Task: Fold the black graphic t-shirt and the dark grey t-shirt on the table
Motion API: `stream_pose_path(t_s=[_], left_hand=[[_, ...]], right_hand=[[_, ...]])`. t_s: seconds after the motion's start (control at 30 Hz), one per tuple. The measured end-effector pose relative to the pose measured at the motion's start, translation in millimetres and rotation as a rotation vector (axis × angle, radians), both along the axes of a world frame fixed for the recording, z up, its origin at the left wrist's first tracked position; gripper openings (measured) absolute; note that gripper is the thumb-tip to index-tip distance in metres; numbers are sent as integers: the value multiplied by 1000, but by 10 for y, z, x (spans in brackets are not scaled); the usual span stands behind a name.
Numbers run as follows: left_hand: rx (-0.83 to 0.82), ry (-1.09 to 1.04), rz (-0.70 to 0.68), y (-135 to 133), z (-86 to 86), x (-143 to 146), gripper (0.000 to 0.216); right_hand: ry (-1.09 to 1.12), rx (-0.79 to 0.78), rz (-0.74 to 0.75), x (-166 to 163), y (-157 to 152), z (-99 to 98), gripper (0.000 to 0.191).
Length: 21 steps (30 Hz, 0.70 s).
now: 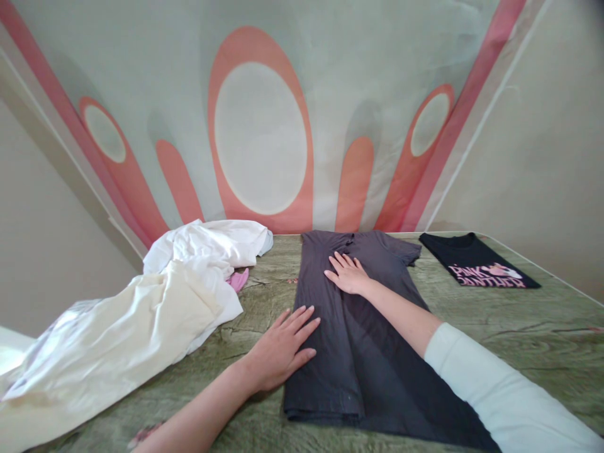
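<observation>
A dark grey T-shirt (387, 352) lies on the table in front of me, its left side folded inward in a long strip. One short sleeve sticks out at the far right of it. My left hand (285, 346) is at the shirt's left folded edge, fingers stretched out and fingertips on the cloth. Flat on the upper part of the shirt, close to the inner edge of the fold, rests my right hand (348, 274) with its fingers spread. Neither hand grips anything.
White and cream clothes (155, 308) lie heaped on the left, with a bit of pink cloth (238, 280) showing. A folded black T-shirt (472, 261) with pink print lies at the far right. The wood-patterned table (528, 340) meets a wall (325, 94) at the back.
</observation>
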<state>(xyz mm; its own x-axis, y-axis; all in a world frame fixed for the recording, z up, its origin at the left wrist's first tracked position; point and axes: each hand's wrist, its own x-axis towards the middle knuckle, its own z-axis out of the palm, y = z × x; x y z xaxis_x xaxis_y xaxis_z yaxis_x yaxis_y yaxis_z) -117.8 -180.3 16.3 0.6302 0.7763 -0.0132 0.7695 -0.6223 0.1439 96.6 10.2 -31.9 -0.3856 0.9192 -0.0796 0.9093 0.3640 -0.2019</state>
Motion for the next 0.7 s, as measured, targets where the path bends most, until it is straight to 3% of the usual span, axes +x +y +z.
stream_pose_path(t_s=[0.4,0.53,0.7], left_hand=[[45,-22,92,120,-75,-75,50],[37,-18,81,103,-64,-86,49],[35,-47,58,61,-59,-106,49]], right_hand=[[-30,7,-5,99,324,42,72],[1,19,150,83,45,122,71],[114,19,466,177,-718,219,66]])
